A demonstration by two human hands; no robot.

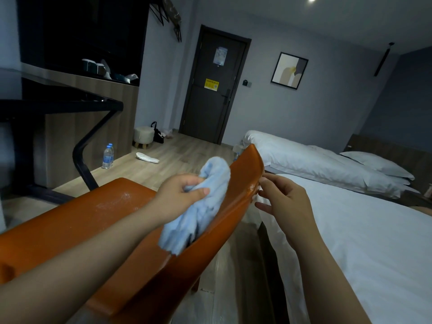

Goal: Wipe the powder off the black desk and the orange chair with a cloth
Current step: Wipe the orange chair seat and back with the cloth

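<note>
The orange chair (pixel 70 220) fills the lower left, its seat dusted with pale powder (pixel 114 202) and its backrest rising to the right. My left hand (pixel 180 195) grips a bunched light blue cloth (pixel 203 206) against the inner face of the backrest. On the other side, my right hand (pixel 282 199) is at the backrest's top edge, fingers loosely bent and fingertips touching the rim; it holds nothing. The black desk (pixel 70 102) stands at the left, behind the chair.
A white bed (pixel 350 230) lies close on the right, with pillows further back. Two water bottles (pixel 108 156) stand on the wooden floor by the desk leg. A slipper (pixel 147 157), a small stool (pixel 143 135) and a dark door (pixel 210 90) lie beyond.
</note>
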